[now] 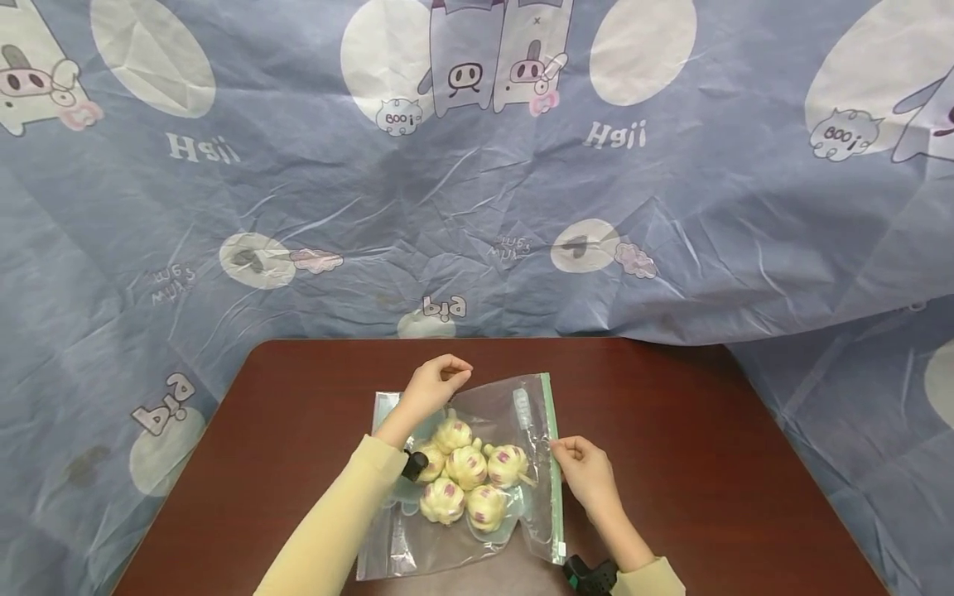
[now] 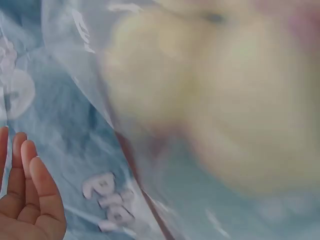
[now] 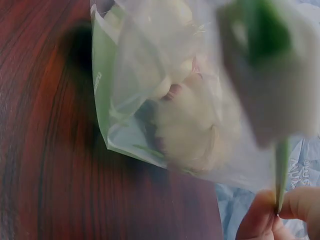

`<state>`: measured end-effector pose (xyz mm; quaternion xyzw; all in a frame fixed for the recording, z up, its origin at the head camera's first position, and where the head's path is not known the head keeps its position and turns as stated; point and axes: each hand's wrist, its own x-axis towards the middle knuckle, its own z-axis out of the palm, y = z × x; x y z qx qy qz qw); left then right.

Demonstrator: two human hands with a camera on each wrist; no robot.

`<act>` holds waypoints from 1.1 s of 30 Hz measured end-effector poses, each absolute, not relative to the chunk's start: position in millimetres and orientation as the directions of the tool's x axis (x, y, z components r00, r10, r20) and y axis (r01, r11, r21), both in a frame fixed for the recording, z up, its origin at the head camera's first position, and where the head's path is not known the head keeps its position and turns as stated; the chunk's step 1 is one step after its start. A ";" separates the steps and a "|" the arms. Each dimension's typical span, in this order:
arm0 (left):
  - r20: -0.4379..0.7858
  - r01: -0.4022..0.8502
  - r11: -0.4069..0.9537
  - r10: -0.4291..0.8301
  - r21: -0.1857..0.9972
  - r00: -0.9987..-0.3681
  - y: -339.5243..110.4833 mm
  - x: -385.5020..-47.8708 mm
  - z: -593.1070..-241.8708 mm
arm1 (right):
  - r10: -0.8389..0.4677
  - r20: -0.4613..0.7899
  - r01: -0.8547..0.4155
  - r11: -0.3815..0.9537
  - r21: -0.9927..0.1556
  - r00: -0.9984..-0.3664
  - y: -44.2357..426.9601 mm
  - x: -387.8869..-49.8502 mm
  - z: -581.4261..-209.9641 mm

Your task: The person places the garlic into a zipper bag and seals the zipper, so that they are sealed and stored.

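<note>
A clear zip bag [image 1: 417, 563] with a green zip edge [image 1: 557, 497] holds several garlic bulbs [image 1: 466, 468]. My right hand [image 1: 589, 472] pinches the zip edge near its middle; in the right wrist view the thumb and finger [image 3: 260, 215] grip the green strip. A white slider [image 1: 562, 550] sits at the near end of the zip, and it looms large and blurred in the right wrist view. My left hand [image 1: 432, 387] is over the bag's far left part, fingers loosely bent and holding nothing visible. Garlic bulbs [image 2: 240, 110] fill much of the left wrist view, blurred behind plastic.
Beneath the bag is a dark reddish-brown table [image 1: 671, 414]. Blue cloth [image 1: 477, 207] with printed pigs hangs behind it and around the sides. Dark wrist cameras [image 1: 415, 465] are strapped to both wrists.
</note>
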<state>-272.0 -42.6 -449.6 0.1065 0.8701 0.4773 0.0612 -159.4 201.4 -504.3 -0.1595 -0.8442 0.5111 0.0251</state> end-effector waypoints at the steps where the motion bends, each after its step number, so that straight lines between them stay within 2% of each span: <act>1: -0.005 0.119 0.521 0.230 0.845 -0.973 -48.8 -269.7 -452.5 | 0.297 -0.124 0.248 0.430 -0.868 -0.947 202.4 -159.3 -504.8; 7: -0.007 0.065 0.526 0.134 0.848 -0.991 -82.3 -252.0 -466.8 | 0.313 -0.111 0.253 0.461 -0.851 -0.943 211.8 -162.6 -507.0; 11: -0.016 0.014 0.582 0.046 0.813 -0.999 -99.3 -240.1 -475.1 | 0.318 -0.086 0.243 0.499 -0.832 -0.944 217.1 -165.4 -509.3; 18: -0.175 -0.178 0.684 -0.074 0.707 -0.982 -122.7 -218.9 -491.4 | 0.304 -0.073 0.223 0.496 -0.839 -0.950 220.7 -167.3 -516.9; 26: -0.329 -0.209 0.680 0.050 0.703 -0.943 -126.9 -200.1 -508.1 | 0.320 -0.006 0.184 0.530 -0.828 -0.947 224.2 -169.9 -523.4; 33: -0.298 -0.198 0.662 0.040 0.723 -0.954 -126.5 -196.1 -515.4 | 0.304 0.043 0.161 0.612 -0.775 -0.952 226.5 -172.2 -529.4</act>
